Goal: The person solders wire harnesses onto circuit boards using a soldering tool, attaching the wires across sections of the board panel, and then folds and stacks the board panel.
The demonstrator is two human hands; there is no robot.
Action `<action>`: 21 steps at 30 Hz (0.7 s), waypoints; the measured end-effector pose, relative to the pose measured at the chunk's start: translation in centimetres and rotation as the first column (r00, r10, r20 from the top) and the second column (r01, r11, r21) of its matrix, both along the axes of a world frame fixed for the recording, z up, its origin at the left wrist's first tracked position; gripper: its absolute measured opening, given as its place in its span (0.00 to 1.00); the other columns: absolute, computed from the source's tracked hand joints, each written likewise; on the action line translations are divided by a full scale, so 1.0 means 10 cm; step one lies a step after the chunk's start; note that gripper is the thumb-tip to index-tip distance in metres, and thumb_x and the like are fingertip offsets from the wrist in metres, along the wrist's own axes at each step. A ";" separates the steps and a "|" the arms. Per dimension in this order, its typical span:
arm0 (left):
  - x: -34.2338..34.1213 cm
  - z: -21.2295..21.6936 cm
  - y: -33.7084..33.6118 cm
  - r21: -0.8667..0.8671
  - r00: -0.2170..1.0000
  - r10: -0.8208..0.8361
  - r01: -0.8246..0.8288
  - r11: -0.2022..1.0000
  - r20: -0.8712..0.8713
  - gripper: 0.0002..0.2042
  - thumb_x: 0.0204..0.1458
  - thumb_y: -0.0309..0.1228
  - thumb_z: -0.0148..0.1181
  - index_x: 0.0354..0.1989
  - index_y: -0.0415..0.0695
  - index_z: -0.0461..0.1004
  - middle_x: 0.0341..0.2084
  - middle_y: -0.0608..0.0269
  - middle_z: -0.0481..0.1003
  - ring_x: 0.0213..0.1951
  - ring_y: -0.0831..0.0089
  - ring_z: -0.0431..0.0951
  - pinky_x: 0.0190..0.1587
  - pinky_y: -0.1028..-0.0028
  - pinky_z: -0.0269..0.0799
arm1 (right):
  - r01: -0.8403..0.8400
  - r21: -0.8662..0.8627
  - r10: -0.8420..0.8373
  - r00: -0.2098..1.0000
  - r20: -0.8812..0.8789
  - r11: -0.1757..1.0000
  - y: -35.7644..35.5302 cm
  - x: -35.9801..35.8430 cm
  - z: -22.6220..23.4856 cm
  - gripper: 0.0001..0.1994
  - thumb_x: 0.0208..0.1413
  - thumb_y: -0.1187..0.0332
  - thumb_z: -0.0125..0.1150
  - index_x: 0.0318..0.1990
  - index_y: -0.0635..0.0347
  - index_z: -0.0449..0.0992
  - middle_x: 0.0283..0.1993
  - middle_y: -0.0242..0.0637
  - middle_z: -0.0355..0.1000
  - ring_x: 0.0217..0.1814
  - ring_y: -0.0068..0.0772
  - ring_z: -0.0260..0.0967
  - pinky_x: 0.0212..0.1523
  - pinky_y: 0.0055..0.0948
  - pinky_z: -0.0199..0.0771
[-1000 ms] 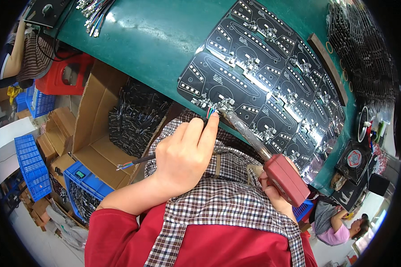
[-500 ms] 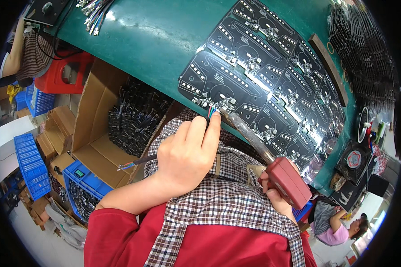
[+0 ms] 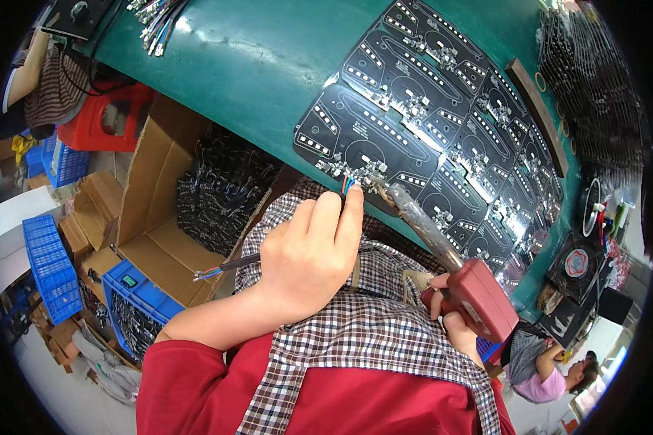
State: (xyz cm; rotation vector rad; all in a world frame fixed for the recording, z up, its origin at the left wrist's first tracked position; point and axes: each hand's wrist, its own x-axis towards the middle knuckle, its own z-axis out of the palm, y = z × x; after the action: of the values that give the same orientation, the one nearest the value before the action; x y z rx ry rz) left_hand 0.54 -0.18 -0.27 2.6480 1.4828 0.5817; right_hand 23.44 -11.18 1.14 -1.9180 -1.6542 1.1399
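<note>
My left hand (image 3: 306, 254) pinches a thin black cable (image 3: 228, 266) close to its coloured wire ends (image 3: 347, 183). Those ends touch the component strip along the near edge of a black circuit board (image 3: 366, 130) studded with small white LEDs. The cable's other end, also split into coloured wires, pokes out on the left of the hand. My right hand (image 3: 448, 317) is closed round the trigger grip of a soldering gun (image 3: 479, 299) with a dark red body. Its scorched metal shaft reaches toward the board, and its tip is just right of the wires, apart from them.
Several matching boards cover the green table (image 3: 261, 72). A wooden strip (image 3: 537, 116) lies past them, near stacked dark boards (image 3: 595, 94). Loose wires (image 3: 156, 25) lie far left. A cardboard box (image 3: 159, 246) of wired boards stands below the left edge. Co-workers sit on both sides.
The soldering gun has drawn back to the right, its tip moving off the wire ends. My left hand has shifted very slightly right, still on the cable.
</note>
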 end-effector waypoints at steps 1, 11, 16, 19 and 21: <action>0.02 0.01 -0.01 -0.024 1.000 0.021 -0.020 1.000 0.023 0.20 0.33 0.23 0.54 0.40 0.37 0.74 0.20 0.67 0.61 0.19 0.76 0.65 0.15 0.79 0.60 | -0.023 0.030 0.021 0.997 0.077 0.999 0.01 -0.03 0.02 0.14 0.38 0.70 0.65 0.36 0.59 0.76 0.35 0.41 0.73 0.31 0.43 0.72 0.36 0.31 0.73; -0.04 -0.01 0.01 -0.025 0.999 -0.027 0.028 0.999 0.044 0.22 0.33 0.23 0.53 0.42 0.31 0.73 0.19 0.68 0.60 0.21 0.77 0.64 0.16 0.82 0.62 | 0.022 0.005 -0.022 0.991 -0.134 1.000 -0.01 0.07 -0.06 0.16 0.46 0.63 0.64 0.42 0.60 0.74 0.36 0.42 0.73 0.37 0.44 0.72 0.44 0.35 0.71; -0.02 0.05 0.03 -0.048 1.000 -0.024 0.024 0.999 -0.006 0.21 0.34 0.23 0.53 0.42 0.31 0.73 0.19 0.67 0.60 0.21 0.78 0.65 0.17 0.82 0.63 | 0.051 -0.023 -0.056 0.948 -0.313 0.998 0.01 0.10 -0.08 0.20 0.46 0.60 0.65 0.45 0.61 0.73 0.39 0.41 0.74 0.40 0.44 0.73 0.46 0.37 0.70; -0.02 0.04 0.03 -0.047 1.000 -0.026 0.025 0.999 -0.006 0.21 0.34 0.23 0.54 0.42 0.32 0.73 0.19 0.68 0.61 0.21 0.78 0.65 0.16 0.83 0.63 | -0.008 0.047 0.015 0.990 -0.138 0.999 -0.03 0.12 -0.10 0.22 0.45 0.59 0.66 0.46 0.60 0.72 0.39 0.39 0.74 0.38 0.44 0.74 0.47 0.37 0.70; -0.01 0.04 0.02 -0.048 1.000 -0.024 0.024 0.999 -0.003 0.21 0.34 0.23 0.54 0.42 0.32 0.73 0.19 0.68 0.61 0.21 0.78 0.65 0.16 0.83 0.62 | 0.021 0.059 -0.017 0.998 -0.065 0.998 0.00 0.09 -0.08 0.23 0.41 0.62 0.68 0.45 0.61 0.73 0.40 0.42 0.74 0.36 0.42 0.75 0.42 0.35 0.72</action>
State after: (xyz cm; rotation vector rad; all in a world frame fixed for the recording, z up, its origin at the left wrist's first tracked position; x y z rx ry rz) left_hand 0.42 0.04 0.15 2.6282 1.4455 0.5321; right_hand 24.33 -11.22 0.38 -1.8366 -1.6141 1.1206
